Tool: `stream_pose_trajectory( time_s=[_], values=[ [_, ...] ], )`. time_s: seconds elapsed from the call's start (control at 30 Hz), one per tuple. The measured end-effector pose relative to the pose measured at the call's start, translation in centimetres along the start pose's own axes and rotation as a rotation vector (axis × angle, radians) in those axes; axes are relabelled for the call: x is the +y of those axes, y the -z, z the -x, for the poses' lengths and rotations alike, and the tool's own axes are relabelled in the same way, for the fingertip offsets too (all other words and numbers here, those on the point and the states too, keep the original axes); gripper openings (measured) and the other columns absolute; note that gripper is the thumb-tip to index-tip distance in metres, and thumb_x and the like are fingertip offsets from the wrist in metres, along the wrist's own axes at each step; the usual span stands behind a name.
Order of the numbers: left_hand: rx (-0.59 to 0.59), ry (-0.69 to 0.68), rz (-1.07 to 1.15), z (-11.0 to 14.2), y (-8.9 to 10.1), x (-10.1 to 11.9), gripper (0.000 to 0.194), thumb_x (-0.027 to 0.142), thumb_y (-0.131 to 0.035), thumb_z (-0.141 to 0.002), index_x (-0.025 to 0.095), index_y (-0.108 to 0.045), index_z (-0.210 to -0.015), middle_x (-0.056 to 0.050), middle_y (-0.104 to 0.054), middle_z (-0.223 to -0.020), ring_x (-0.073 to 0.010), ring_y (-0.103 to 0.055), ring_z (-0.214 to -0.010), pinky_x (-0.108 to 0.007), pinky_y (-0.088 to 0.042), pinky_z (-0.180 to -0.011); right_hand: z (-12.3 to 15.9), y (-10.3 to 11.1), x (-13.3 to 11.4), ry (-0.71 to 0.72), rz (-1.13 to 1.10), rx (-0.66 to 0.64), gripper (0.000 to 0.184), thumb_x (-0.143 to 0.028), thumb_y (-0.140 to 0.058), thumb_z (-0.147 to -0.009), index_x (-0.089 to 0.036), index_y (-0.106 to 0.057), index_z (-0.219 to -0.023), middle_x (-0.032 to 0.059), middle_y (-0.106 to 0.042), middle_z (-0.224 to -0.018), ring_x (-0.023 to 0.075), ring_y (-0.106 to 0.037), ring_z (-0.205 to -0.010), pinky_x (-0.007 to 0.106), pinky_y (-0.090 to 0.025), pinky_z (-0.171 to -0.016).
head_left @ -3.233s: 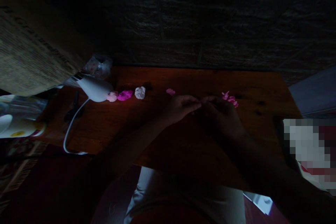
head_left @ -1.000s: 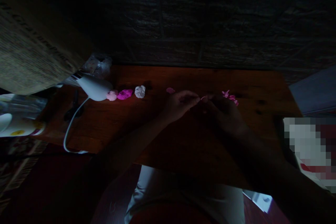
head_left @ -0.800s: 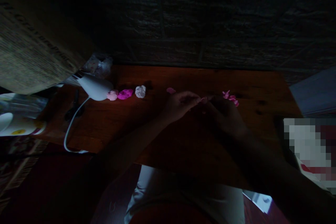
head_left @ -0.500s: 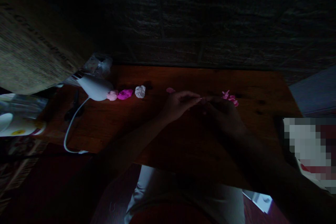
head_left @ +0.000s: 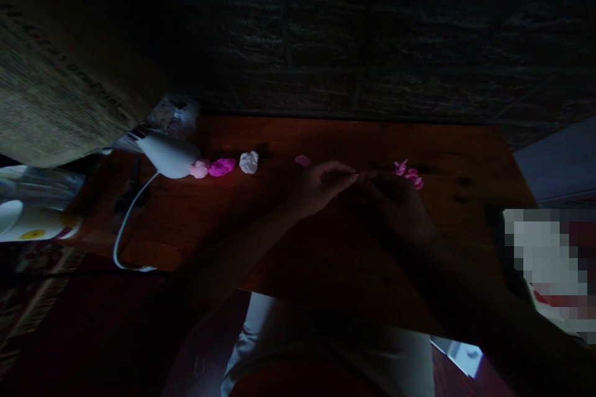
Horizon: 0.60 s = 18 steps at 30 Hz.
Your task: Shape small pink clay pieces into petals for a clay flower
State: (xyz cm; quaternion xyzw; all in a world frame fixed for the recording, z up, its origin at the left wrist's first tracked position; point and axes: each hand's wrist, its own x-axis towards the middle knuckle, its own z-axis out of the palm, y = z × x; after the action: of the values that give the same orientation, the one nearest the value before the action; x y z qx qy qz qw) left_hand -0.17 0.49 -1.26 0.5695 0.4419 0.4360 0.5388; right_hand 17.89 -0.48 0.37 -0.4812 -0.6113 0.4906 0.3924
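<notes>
In dim light, my left hand (head_left: pixel 321 187) and my right hand (head_left: pixel 395 201) meet fingertip to fingertip over the wooden table. Both are pinched around a tiny piece of pink clay (head_left: pixel 357 176), mostly hidden by the fingers. Just beyond my left hand lies a flat pink clay disc (head_left: pixel 303 160). Small pink petal-like clay shapes (head_left: pixel 408 175) sit beside my right hand. Farther left, lumps of clay rest in a row: light pink (head_left: pixel 199 168), bright magenta (head_left: pixel 222 166) and white (head_left: pixel 249 162).
A white lamp-like device (head_left: pixel 170 155) with a cable (head_left: pixel 118 239) stands at the left, near dark scissors (head_left: pixel 128 198). A printed paper bag (head_left: pixel 69 80), clear plastic (head_left: pixel 174 115) and a white cup (head_left: pixel 37 223) are there too. Behind the table (head_left: pixel 298 248) rises a dark wall (head_left: pixel 326 43).
My fingertips have shifted slightly around the small pink clay piece, now covering more of it. The other clay pieces have stayed in place.
</notes>
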Motion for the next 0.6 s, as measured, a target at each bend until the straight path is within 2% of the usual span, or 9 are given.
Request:
stream_pose_trajectory(
  time_s=[0.37,0.6],
  values=[
    [0.013,-0.146,-0.079,-0.03,0.09,0.00,0.018,0.032,-0.070,-0.088,0.015,-0.071,-0.094,-0.006,-0.075,-0.094,-0.0139,-0.069,-0.088,-0.027,-0.052,-0.083,0.15,-0.19,0.07,0.020,0.012,-0.004,0.038,-0.054,-0.070,-0.086,-0.017,-0.075,-0.090,0.0038,-0.070,-0.072,0.0164,-0.062,-0.065,0.029,-0.049,-0.063],
    [0.048,-0.177,-0.197,0.08,0.12,0.28,0.013,0.028,-0.067,-0.090,0.016,-0.072,-0.091,-0.006,-0.075,-0.092,-0.0145,-0.068,-0.086,-0.029,-0.052,-0.086,0.20,-0.16,0.30,0.008,0.037,0.002,0.038,-0.053,-0.070,-0.086,-0.017,-0.076,-0.094,0.0055,-0.072,-0.075,0.0176,-0.064,-0.066,0.029,-0.050,-0.061]
  ],
)
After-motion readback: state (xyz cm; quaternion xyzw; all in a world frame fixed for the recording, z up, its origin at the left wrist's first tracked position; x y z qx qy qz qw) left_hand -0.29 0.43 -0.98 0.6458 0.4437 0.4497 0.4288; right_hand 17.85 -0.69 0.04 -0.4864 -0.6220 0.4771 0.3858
